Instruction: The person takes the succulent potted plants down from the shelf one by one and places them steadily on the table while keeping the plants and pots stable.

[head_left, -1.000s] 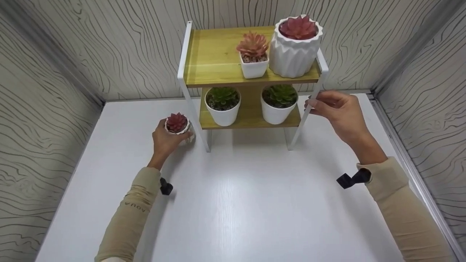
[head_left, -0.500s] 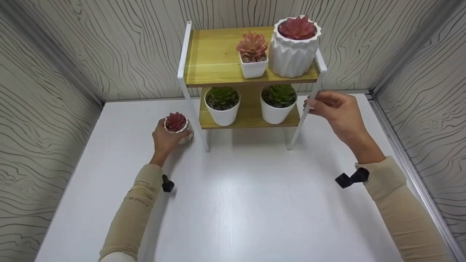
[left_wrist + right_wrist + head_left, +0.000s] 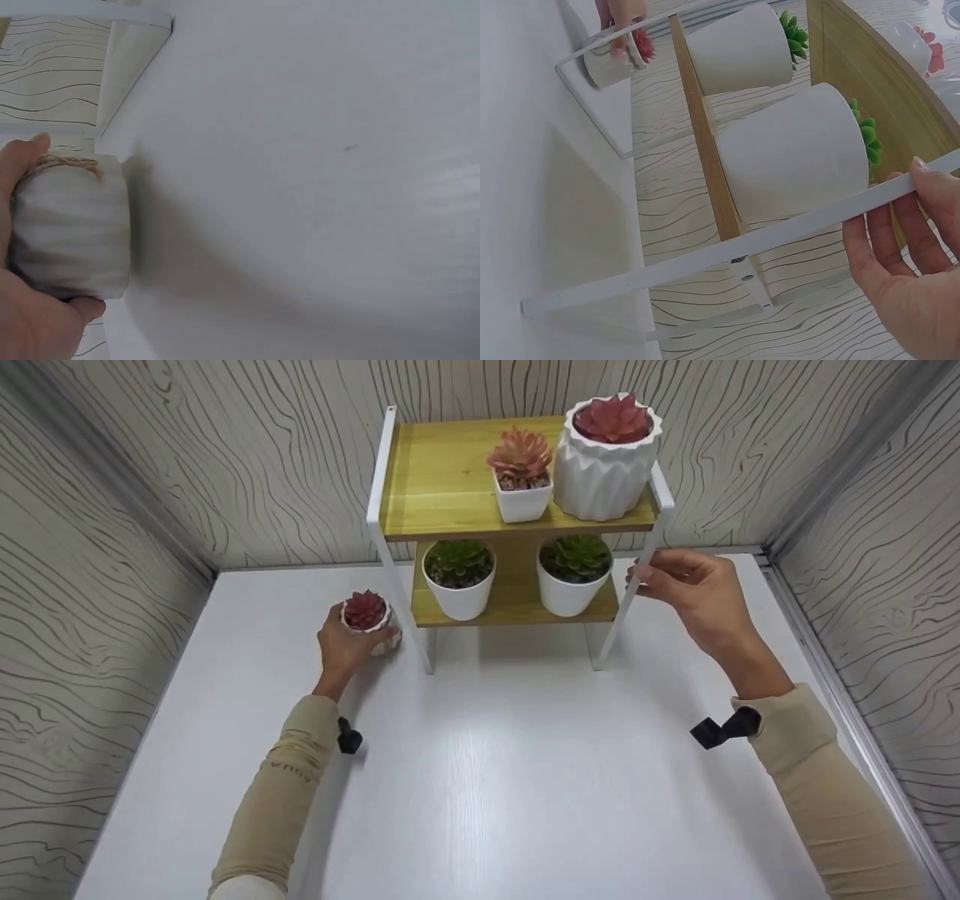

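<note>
On the left, my left hand (image 3: 339, 649) grips a small white pot with a red succulent (image 3: 365, 611), fingers and thumb around its sides. In the left wrist view this ribbed pot (image 3: 71, 225) has twine near its rim, and its base is right at the white table. Across the stand, my right hand (image 3: 701, 592) pinches the white metal upright (image 3: 802, 227) at the right side of a two-tier shelf stand (image 3: 435, 480). The thumb lies on the near side of the bar, with the fingers behind it.
Two white pots with green succulents, a left one (image 3: 461, 592) and a right one (image 3: 570, 589), sit on the lower shelf. Above are a small square pot (image 3: 523, 502) and a large ribbed pot (image 3: 604, 480). A wood-patterned wall (image 3: 285, 457) stands behind the table (image 3: 525, 780).
My left forearm has shifted slightly right and forward, while the left hand keeps its grip on the succulent pot at nearly the same spot. The right hand stays on the upright.
</note>
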A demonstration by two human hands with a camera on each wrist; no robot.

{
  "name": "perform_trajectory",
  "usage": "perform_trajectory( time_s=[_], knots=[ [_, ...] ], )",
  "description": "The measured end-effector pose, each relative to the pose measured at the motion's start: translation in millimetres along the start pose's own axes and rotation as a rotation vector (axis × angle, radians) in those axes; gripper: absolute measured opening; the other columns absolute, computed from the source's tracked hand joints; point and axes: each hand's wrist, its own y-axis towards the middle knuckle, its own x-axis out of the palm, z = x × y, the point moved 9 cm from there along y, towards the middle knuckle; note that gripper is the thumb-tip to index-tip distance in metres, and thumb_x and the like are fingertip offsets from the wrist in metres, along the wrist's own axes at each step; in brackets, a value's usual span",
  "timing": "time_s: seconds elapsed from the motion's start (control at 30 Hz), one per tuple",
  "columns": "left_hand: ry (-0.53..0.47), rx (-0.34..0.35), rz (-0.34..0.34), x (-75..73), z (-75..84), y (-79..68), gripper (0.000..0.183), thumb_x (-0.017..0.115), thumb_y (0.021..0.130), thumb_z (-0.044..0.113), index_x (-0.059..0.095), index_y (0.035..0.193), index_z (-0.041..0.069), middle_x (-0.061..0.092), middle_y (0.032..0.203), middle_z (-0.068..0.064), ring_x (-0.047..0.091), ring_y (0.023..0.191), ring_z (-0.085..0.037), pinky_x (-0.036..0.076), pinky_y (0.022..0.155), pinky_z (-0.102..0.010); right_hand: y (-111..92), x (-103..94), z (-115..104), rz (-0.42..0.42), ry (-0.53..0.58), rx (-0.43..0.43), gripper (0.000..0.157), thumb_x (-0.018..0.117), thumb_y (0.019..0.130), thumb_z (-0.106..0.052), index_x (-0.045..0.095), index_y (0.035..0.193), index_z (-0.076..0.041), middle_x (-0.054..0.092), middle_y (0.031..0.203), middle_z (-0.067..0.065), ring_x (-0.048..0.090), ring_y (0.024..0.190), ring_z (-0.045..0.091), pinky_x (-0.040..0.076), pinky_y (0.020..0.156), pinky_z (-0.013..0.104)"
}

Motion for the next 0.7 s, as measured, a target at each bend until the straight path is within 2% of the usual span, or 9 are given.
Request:
perform_trajectory(
  time_s=[0.3,0.43,0.7],
  knots=[
    [-0.041,-0.024,0.012,-1.3,-7.7,2.5,0.106,0.092,0.078,0.039,0.035,0.159,0.0,0.049,0.159,-0.023,0.048,0.15,-0.036,0.042,0.124,-0.05,-0.2,-0.6,1.0,0.002,0.014,0.001,0.026,0.077,0.094,-0.007,0.073,0.115,0.009,0.079,0.103,0.004,0.077,0.102,0.017,0.064,0.091,0.03],
    [-0.044,-0.029,0.019,-3.2,-10.1,3.1,0.106,0.091,0.078,0.039,0.035,0.159,0.0,0.049,0.159,-0.023,0.048,0.15,-0.037,0.043,0.124,-0.05,-0.3,-0.7,1.3,-0.002,0.01,-0.003,0.027,0.077,0.095,-0.007,0.072,0.115,0.01,0.079,0.103,0.003,0.077,0.101,0.015,0.064,0.091,0.029],
    [-0.04,-0.041,0.006,-0.2,-13.1,6.4,0.107,0.091,0.079,0.04,0.033,0.16,0.0,0.047,0.161,-0.023,0.046,0.151,-0.036,0.041,0.125,-0.049,-0.4,-1.4,1.3,0.002,0.002,-0.002,0.026,0.077,0.094,-0.007,0.073,0.116,0.008,0.079,0.104,0.004,0.077,0.104,0.019,0.064,0.091,0.029]
  ],
)
